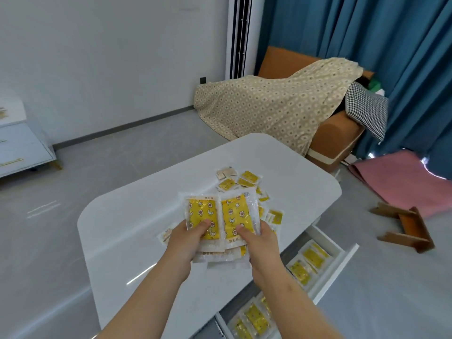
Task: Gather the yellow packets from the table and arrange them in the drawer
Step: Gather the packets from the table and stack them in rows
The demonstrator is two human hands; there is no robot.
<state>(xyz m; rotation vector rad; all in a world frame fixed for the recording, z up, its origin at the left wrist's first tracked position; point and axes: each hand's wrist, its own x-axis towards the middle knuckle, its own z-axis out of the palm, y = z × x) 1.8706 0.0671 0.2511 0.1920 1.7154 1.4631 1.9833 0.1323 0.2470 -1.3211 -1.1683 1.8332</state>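
Note:
My left hand (189, 243) and my right hand (261, 243) together hold a stack of yellow packets (220, 216) above the white table (137, 231), thumbs pressed on the two top packets side by side. Several more yellow packets (244, 181) lie loose on the table beyond the stack, and one packet (165, 234) peeks out left of my left hand. To the right below the tabletop, the open white drawer (342, 265) has yellow packets (309, 260) laid in it, with more packets (254, 316) at its near end.
An orange sofa (337, 133) draped with a patterned cloth (269, 104) stands behind the table. A wooden stool (406, 228) lies tipped on the floor at right beside a pink mat (396, 177). A white cabinet (19, 145) is far left.

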